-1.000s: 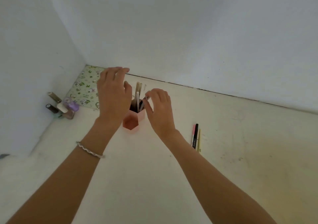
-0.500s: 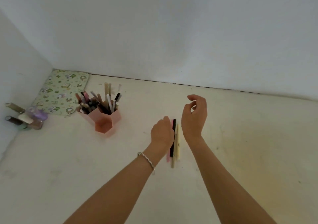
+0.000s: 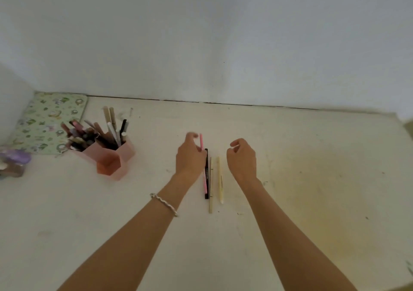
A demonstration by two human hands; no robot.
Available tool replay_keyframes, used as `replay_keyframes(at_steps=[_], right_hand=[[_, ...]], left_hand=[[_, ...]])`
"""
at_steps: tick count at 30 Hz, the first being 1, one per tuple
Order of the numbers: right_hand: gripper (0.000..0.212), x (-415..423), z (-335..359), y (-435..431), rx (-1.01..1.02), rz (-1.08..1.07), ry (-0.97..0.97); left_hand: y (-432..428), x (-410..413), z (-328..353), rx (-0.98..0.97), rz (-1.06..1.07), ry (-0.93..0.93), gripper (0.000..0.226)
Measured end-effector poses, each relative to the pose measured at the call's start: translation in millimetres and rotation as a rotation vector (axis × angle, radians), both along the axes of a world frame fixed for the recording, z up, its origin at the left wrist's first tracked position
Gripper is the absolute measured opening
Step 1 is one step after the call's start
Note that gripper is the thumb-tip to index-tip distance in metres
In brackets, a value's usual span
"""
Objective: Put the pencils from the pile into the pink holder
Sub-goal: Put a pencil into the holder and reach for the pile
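From my feed, my left hand (image 3: 190, 156) pinches a pink pencil (image 3: 201, 142) between thumb and fingers, its tip sticking up past the knuckles, the fingers closed around it. My right hand (image 3: 242, 159) is loosely curled beside the pile; something small and pale shows at its fingertips, but I cannot tell whether it grips anything. Between the two hands the remaining pencils lie side by side on the counter (image 3: 312, 179): a black pencil (image 3: 206, 179) touching a thin tan pencil (image 3: 210, 185), and a cream pencil (image 3: 220, 179) just beside them. A second pink shaft peeks out along the black one's left edge. The pink holder (image 3: 109, 156) stands well apart to the left, already crowded with pencils leaning at various angles. Behind it a green patterned mat (image 3: 47, 121) lies in the corner. A silver bracelet (image 3: 164, 203) circles my left wrist.
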State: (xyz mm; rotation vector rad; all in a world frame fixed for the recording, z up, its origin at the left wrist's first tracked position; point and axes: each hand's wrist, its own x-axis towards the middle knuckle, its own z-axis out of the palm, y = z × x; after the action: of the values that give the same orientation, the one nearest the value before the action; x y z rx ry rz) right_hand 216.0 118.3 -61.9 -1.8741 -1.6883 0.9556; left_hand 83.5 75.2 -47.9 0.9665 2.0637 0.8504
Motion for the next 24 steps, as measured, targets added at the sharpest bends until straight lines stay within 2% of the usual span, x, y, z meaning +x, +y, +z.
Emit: replay_keyframes(at_steps=[3,5,7,10,14,18,22,24], right_hand=[[0.032,-0.2,-5.2,-11.6,-0.221,0.162,-0.212],[0.035,-5.1,-10.2,-21.1,-0.200,0.263,-0.317],[0.042,-11.5,-9.9,-25.4,-0.138,0.288,-0.322],[0.052,-25.7,4.6,-19.9,0.012,0.200,-0.161],[0.049,-62.6,40.5,-13.6,0.245,0.079,0.187],[0.049,-99.8,64.9,-21.5,0.344,0.075,0.413],[0.046,-121.2,70.0,-33.3,0.421,0.106,0.450],[0.045,-128.1,69.4,-39.1,0.446,0.115,0.468]], left_hand=[[3.4,-20.2,33.7,0.260,0.044,0.012,0.058],[2.7,-32.4,52.1,0.347,0.053,0.022,0.059],[-3.0,-48.2,67.6,0.425,0.088,0.063,0.056],[-16.9,-86.3,88.1,0.581,0.202,0.214,0.052],[-38.3,-145.1,102.3,0.731,0.366,0.435,0.048],[-53.9,-170.3,95.5,0.711,0.430,0.472,0.047],[-60.3,-174.2,75.2,0.613,0.331,0.499,0.040],[-64.0,-175.6,63.7,0.507,0.234,0.605,0.028]])
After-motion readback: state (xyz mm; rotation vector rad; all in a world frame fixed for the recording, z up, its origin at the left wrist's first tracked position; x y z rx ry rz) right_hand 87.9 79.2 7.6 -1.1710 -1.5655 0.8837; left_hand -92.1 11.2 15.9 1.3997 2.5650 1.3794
